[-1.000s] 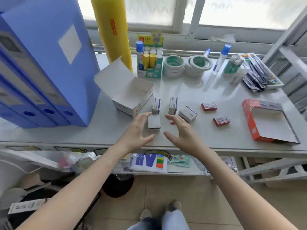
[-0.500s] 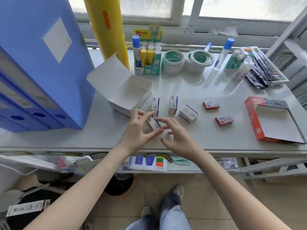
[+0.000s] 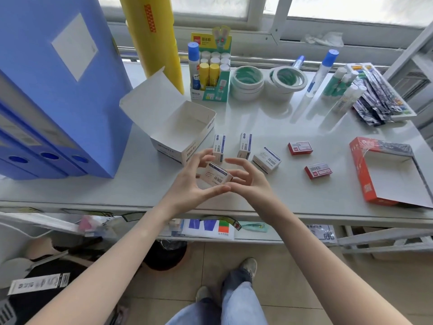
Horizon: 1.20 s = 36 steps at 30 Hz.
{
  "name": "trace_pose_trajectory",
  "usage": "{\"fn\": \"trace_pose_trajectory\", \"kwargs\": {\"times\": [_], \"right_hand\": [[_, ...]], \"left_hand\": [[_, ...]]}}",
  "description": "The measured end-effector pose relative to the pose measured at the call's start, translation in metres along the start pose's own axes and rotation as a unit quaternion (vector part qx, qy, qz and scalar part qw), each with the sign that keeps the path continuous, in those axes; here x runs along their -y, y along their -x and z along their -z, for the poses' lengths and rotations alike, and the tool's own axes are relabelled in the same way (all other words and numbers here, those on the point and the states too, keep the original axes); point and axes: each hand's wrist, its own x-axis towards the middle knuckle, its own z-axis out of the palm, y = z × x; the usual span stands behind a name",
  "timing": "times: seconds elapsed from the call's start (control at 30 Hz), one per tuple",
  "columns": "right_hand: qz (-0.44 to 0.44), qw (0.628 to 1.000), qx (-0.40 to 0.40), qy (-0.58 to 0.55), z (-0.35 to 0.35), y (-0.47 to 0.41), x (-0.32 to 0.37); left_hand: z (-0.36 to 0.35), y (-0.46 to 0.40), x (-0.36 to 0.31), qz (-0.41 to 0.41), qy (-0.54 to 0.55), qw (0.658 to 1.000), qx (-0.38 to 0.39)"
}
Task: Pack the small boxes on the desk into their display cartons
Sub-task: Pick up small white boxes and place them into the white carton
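A small white-and-blue box [image 3: 216,176] is lifted just above the desk [image 3: 304,191], held between my left hand [image 3: 189,184] and my right hand [image 3: 248,181]. Behind it, two like boxes [image 3: 219,147] [image 3: 244,145] stand on end and a third [image 3: 267,159] lies flat. The open white display carton [image 3: 187,130] sits to the left rear, lid up, nothing visible inside. Two small red boxes [image 3: 300,148] [image 3: 318,170] lie to the right, near the open red display carton [image 3: 384,172].
Blue file binders [image 3: 54,90] stand at the left, a yellow roll [image 3: 152,38] behind the white carton. Glue sticks in a display box [image 3: 210,69], tape rolls [image 3: 264,83], glue bottles and packed pens line the back. A shelf and a bin are under the desk.
Both hands closed on the small box that lay flat near the desk's front and lifted it, turning its printed face up.
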Motion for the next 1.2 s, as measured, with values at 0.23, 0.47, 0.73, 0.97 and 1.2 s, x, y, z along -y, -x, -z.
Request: {"fn": "trace_pose_trajectory", "kwargs": {"times": [0.23, 0.47, 0.73, 0.97, 1.2], "right_hand": [[-0.038, 0.995, 0.02, -0.091, 0.014, -0.003, 0.005], [-0.058, 0.997, 0.004, 0.046, 0.02, -0.01, 0.012], [-0.052, 0.993, -0.106, -0.013, 0.015, -0.017, 0.004], [-0.049, 0.979, -0.167, -0.103, 0.016, -0.017, 0.004], [-0.048, 0.979, -0.161, -0.117, 0.019, -0.014, 0.007]], "left_hand": [[0.001, 0.001, 0.004, -0.018, -0.025, 0.999, 0.017], [-0.004, -0.007, -0.004, -0.074, -0.02, 0.997, 0.01], [-0.017, -0.039, 0.001, 0.032, -0.08, 0.988, -0.125], [-0.028, -0.057, -0.001, 0.05, -0.142, 0.974, -0.168], [-0.019, -0.028, -0.01, -0.006, 0.096, 0.99, -0.104]]}}
